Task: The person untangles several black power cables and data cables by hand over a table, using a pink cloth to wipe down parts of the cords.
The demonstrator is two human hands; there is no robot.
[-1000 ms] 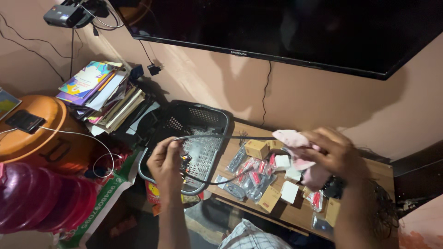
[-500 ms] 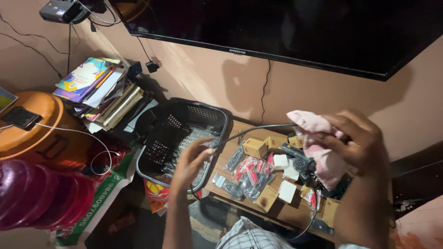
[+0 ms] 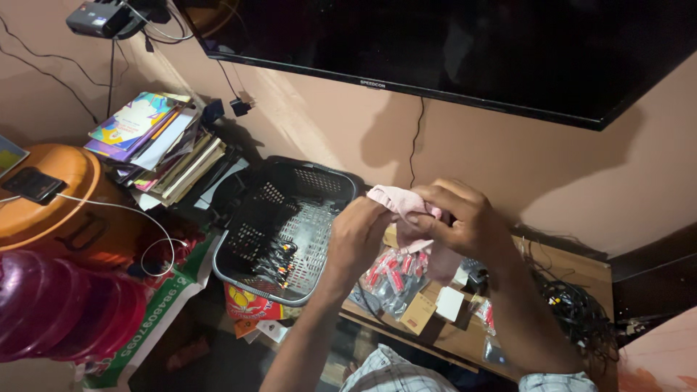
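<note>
Nearest the camera, a checked sleeve cuff (image 3: 388,370) shows at the bottom edge. Above it both forearms rise to the middle of the view, where the two hands meet over a soft, crumpled pink cloth (image 3: 398,203). The left hand (image 3: 359,236) has its grip closed on the cloth's lower left side, fingers curled in and pinching the fabric. The right hand (image 3: 461,218) clamps the cloth from the 3 o'clock side, thumb and fingers folded tightly over it, so the cloth is bunched between both grips and held in the air above the worktop (image 3: 573,265).

Under the hands, the wooden worktop carries small clear packets with red contents (image 3: 388,276), a flat brown cardboard box (image 3: 417,313) and a white card-like piece (image 3: 449,303). At 3 o'clock of the hands lies a tangle of thin black cables (image 3: 573,305).

At 9 o'clock of the hands stands a black plastic basket (image 3: 290,218) with perforated walls, a few small red and orange bits in its bottom. Further left sit a round orange container (image 3: 58,210) with a dark phone (image 3: 33,184) on its lid and a white cable, and a glossy red ribbed vessel (image 3: 58,305).

Farthest, at 10 o'clock, leans a stack of colourful books (image 3: 156,141); a large dark flat screen (image 3: 450,43) hangs on the beige wall.
</note>
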